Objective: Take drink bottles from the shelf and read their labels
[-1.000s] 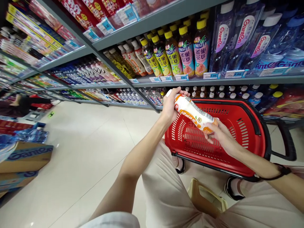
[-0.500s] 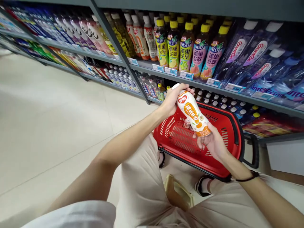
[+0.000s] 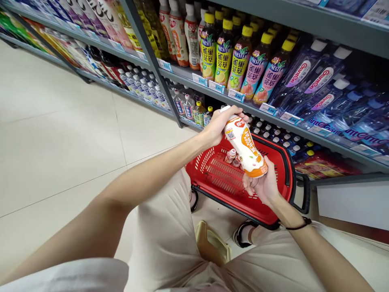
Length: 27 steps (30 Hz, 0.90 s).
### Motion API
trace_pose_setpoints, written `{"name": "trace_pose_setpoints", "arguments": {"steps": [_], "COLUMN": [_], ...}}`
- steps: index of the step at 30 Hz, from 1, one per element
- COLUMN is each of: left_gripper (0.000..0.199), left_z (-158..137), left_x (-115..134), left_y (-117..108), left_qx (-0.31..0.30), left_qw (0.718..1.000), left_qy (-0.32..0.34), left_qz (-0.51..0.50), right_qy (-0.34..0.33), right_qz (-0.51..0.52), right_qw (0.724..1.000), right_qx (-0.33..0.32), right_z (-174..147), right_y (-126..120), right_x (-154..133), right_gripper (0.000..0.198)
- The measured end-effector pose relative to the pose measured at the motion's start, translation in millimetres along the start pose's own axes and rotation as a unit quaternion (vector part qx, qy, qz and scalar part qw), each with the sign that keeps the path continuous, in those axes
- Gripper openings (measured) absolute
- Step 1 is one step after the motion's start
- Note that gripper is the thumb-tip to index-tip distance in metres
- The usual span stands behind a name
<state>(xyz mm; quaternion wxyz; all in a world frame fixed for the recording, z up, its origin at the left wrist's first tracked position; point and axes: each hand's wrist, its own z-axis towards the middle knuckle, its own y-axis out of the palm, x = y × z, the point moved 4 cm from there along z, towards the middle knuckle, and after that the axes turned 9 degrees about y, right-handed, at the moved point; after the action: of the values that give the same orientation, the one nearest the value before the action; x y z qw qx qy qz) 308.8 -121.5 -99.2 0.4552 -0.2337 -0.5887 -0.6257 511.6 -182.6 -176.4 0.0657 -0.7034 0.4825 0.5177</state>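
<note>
A white and orange drink bottle [image 3: 246, 146] is held tilted between my two hands, above a red shopping basket [image 3: 209, 178]. My left hand [image 3: 221, 123] is closed around its neck, just below the white cap. Its base rests against my right hand [image 3: 261, 184], whose thumb and fingers are around the bottom edge. The label faces up, with orange writing and a small square code on one side. In the basket lie small bottles [image 3: 231, 155] with red and white labels, partly hidden by the held bottle.
Ahead, a shelf [image 3: 212, 84] carries NESTEA bottles [image 3: 223, 52] with yellow caps, blue Gatorade-like bottles [image 3: 319, 81] and similar white-orange bottles [image 3: 179, 36]. Small bottles stand on the lower shelf. A beige stool [image 3: 212, 243] is between my legs. Pale tiled floor [image 3: 60, 134] lies left.
The bottle has been turned about its length, so the square code now shows and the large writing has shifted right. My view has moved slightly; both hands keep their hold.
</note>
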Motion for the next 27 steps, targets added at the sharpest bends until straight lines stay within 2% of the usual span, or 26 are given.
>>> {"name": "trace_pose_setpoints", "arguments": {"steps": [4,11,20,24,27], "left_gripper": [0.019,0.021,0.027,0.033,0.035], "left_z": [-1,0,4,7,9], "left_x": [0,2,5,6,7], "left_y": [2,-1,-5,-10,-12], "left_qx": [0.001,0.029,0.002,0.001,0.0], "left_qw": [1.0,0.999,1.0,1.0,0.999], "left_qy": [0.0,-0.015,-0.009,0.013,0.023], "left_qz": [0.004,0.002,0.007,0.025,0.032], "right_qy": [0.025,0.007,-0.093,-0.101,-0.089], "right_qz": [-0.004,-0.001,0.014,0.011,0.0], "right_qw": [1.0,1.0,0.995,0.994,0.996], "right_qx": [0.004,0.004,-0.01,-0.025,-0.022], "right_z": [1,3,4,1,0], "right_y": [0,-1,-11,-11,-11], "right_x": [-1,-3,-16,-20,-21], "right_gripper": [0.075,0.069,0.05,0.048,0.055]}}
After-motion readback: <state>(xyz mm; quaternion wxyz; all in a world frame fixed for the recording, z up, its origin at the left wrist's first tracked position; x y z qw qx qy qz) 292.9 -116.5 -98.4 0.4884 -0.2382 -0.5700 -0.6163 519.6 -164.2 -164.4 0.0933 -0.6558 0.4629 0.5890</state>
